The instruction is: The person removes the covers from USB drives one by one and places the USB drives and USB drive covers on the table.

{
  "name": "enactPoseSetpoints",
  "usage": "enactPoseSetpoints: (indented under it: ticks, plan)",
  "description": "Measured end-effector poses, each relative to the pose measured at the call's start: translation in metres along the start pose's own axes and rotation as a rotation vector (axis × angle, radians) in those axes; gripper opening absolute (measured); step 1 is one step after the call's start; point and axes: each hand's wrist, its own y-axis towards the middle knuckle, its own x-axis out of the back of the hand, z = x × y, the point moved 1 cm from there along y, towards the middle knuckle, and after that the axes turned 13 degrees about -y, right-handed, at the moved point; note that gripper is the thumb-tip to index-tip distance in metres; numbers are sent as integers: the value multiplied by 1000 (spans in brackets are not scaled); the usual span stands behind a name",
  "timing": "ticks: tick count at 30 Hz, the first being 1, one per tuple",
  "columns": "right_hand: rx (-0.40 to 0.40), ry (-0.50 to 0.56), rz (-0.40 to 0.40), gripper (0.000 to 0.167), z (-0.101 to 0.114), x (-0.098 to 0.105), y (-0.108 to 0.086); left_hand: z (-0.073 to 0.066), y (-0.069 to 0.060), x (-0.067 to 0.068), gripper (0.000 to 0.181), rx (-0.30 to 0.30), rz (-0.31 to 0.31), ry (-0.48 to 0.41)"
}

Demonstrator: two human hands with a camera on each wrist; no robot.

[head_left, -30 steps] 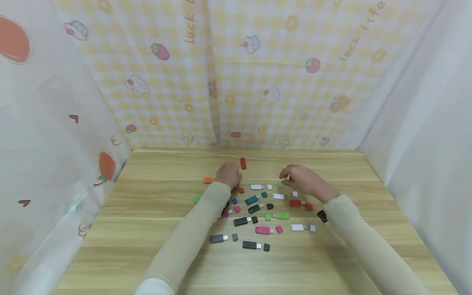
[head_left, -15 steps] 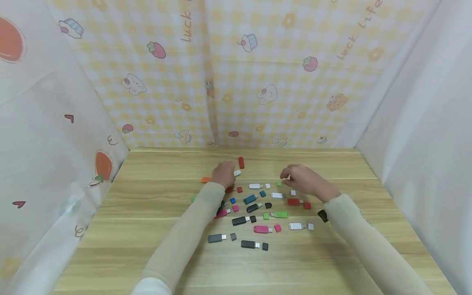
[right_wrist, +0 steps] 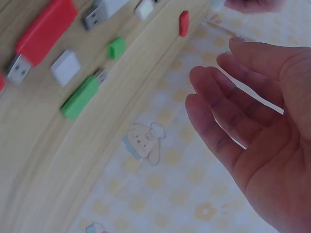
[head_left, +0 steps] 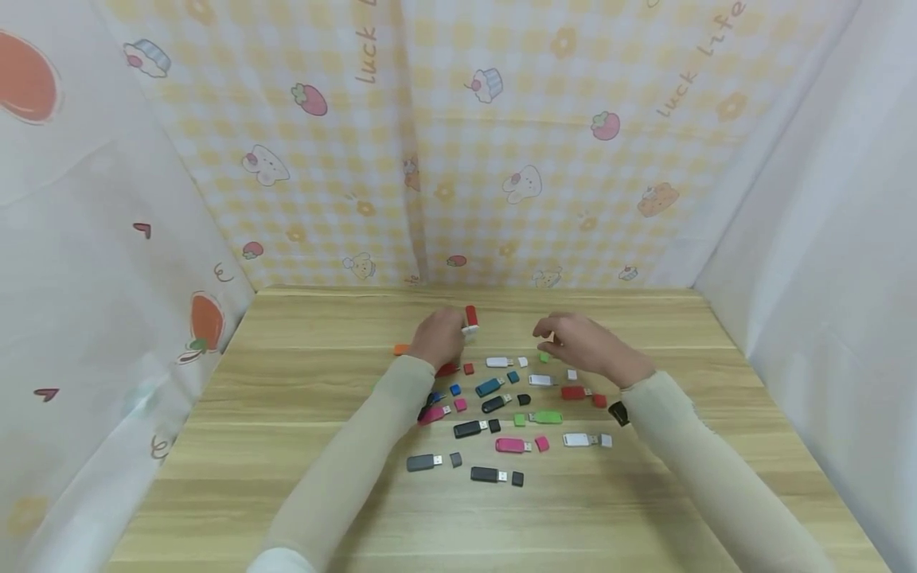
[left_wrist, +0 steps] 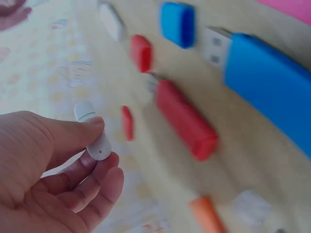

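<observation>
My left hand [head_left: 438, 336] pinches a white USB stick [left_wrist: 99, 147] between thumb and fingers, held off the table in the left wrist view. In the head view the stick's end overlaps the near end of a capped-looking red stick [head_left: 470, 314] lying at the back. My right hand [right_wrist: 272, 131] holds nothing; its fingers are loosely bent and apart. It hovers near a green USB stick [right_wrist: 80, 97] and its separate green cap [right_wrist: 116, 48]. Close to my left hand lie an uncapped red USB stick [left_wrist: 184, 119], its red cap [left_wrist: 141, 52] and a blue USB stick [left_wrist: 272, 87].
Several uncapped USB sticks with caps beside them lie across the wooden table [head_left: 645, 509], among them a pink stick [head_left: 510, 446] and a black one [head_left: 487, 475]. An orange stick [head_left: 401, 348] is partly behind my left hand. A patterned cloth [head_left: 458, 223] hangs behind the table.
A white USB stick, hidden a second ago, now shows at my left fingertips, which have shifted slightly right over the half second. My right hand has moved a little left.
</observation>
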Motion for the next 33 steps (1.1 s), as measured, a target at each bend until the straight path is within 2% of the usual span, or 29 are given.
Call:
enactPoseSetpoints:
  ticks: [5, 10, 13, 18, 23, 27, 33]
  plan:
    - [-5, -2, -28, 39, 12, 2, 7, -24, -7, 4, 9, -88, 10, 66]
    - [5, 27, -71, 46, 25, 3, 12, -46, -19, 5, 11, -222, -5, 121]
    - [30, 41, -106, 38, 32, 2, 14, -56, -26, 6, 11, -296, -28, 132]
    - [55, 56, -187, 17, 38, -1, 15, -67, -36, 10, 10, -377, -55, 128]
    - [60, 52, -254, 7, 41, 0, 13, -72, -43, 11, 11, -477, -97, 187]
    - [92, 33, -297, 4, 43, -1, 12, -67, -46, 9, 11, -551, -136, 236]
    - [151, -41, -330, 5, 44, -4, 9, -58, -52, 8, 11, -589, -151, 223]
